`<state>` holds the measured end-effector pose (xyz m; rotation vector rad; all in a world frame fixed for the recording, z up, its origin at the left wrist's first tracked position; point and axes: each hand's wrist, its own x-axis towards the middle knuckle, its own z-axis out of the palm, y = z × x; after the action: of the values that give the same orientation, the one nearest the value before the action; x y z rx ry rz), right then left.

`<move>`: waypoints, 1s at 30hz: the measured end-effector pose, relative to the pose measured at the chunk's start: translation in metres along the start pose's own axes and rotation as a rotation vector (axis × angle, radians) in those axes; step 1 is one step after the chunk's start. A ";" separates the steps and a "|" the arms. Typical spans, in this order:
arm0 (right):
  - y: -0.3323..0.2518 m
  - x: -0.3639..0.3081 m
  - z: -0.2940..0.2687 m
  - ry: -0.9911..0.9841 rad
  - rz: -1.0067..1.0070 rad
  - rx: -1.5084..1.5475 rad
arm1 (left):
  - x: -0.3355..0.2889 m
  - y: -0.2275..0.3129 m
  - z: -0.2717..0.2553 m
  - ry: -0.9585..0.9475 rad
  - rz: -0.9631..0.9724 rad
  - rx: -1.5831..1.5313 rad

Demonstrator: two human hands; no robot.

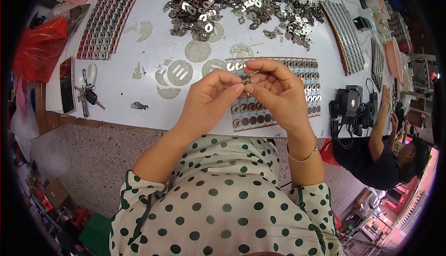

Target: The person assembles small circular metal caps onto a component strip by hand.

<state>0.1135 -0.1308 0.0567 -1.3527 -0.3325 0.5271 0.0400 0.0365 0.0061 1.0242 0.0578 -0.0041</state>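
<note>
Near the front edge of the white table [116, 105], a bit right of the middle, two bare hands meet over a panel [278, 124] with rows of round metal pieces. The left hand [204, 100] and the right hand [281, 93] pinch a small metal part [246, 81] between them, thumbs and pointer tips close together. I cannot tell if it is one bit or two.

The part looks easy to drop, I think, because it is tiny and only the fingertips hold it. If it slips, it could land on the panel and get lost among pieces that look much like it. It could also bounce over the front edge to the floor. The right wrist hangs over the panel's near side, so dipping low might bump pieces out of their rows, if they are loose.

The part sits right between the two hands, at their tips, above the panel's left side. It is well apart from the big metal pile [200, 5] by the far edge of the table.
</note>
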 end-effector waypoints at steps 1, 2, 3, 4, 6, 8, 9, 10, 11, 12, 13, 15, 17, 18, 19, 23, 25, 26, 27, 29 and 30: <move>0.000 -0.002 0.000 -0.006 0.021 0.027 | -0.001 0.000 0.001 0.000 -0.001 -0.001; 0.001 -0.003 0.000 -0.006 0.022 0.028 | -0.002 -0.001 0.002 -0.012 -0.009 -0.033; 0.002 -0.005 0.000 0.002 0.000 -0.046 | -0.003 -0.001 0.002 -0.024 -0.019 -0.066; 0.003 -0.006 0.000 0.010 -0.021 -0.121 | -0.005 -0.002 0.002 -0.022 -0.020 -0.067; 0.007 -0.013 -0.009 0.015 0.057 -0.093 | -0.012 -0.005 0.002 0.021 -0.021 0.103; 0.009 -0.021 -0.016 0.027 0.139 -0.066 | -0.020 0.001 0.000 0.008 0.166 0.538; 0.010 -0.025 -0.019 0.057 0.209 0.056 | -0.024 0.002 -0.002 -0.012 0.364 0.974; 0.011 -0.028 -0.020 0.088 0.278 0.178 | -0.028 0.001 -0.005 -0.017 0.354 0.967; 0.010 -0.032 -0.018 0.142 0.327 0.164 | -0.032 0.000 -0.007 -0.107 0.470 1.092; 0.012 -0.036 -0.021 0.148 0.336 0.163 | -0.036 -0.001 -0.009 -0.198 0.589 1.213; 0.014 -0.041 -0.027 0.120 0.368 0.177 | -0.040 -0.002 -0.010 -0.200 0.580 1.205; 0.019 -0.048 -0.028 0.133 0.406 0.204 | -0.047 -0.003 -0.011 -0.324 0.561 1.418; 0.020 -0.053 -0.026 0.142 0.434 0.075 | -0.049 -0.004 -0.012 -0.327 0.567 1.439; 0.020 -0.055 -0.025 0.145 0.452 -0.055 | -0.049 -0.005 -0.012 -0.328 0.581 1.466; 0.020 -0.057 -0.024 0.117 0.457 -0.115 | -0.050 -0.006 -0.013 -0.328 0.576 1.463; 0.025 -0.064 -0.018 0.055 0.428 -0.475 | -0.052 -0.010 -0.016 -0.320 0.608 1.475; 0.029 -0.067 -0.014 -0.012 0.217 -0.610 | -0.052 -0.011 -0.015 -0.321 0.613 1.481; 0.029 -0.068 -0.012 -0.013 0.219 -0.608 | -0.051 -0.011 -0.015 -0.315 0.630 1.492; 0.027 -0.068 -0.010 -0.016 0.185 -0.637 | -0.051 -0.011 -0.015 -0.309 0.647 1.504; 0.027 -0.070 -0.009 -0.018 0.153 -0.666 | -0.052 -0.012 -0.014 -0.297 0.644 1.494; 0.027 -0.070 -0.009 -0.020 0.141 -0.672 | -0.053 -0.013 -0.014 -0.285 0.643 1.484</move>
<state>0.0550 -0.1730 0.0338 -2.0323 -0.4563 0.5703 -0.0135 0.0401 -0.0095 2.4685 -0.6285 0.4519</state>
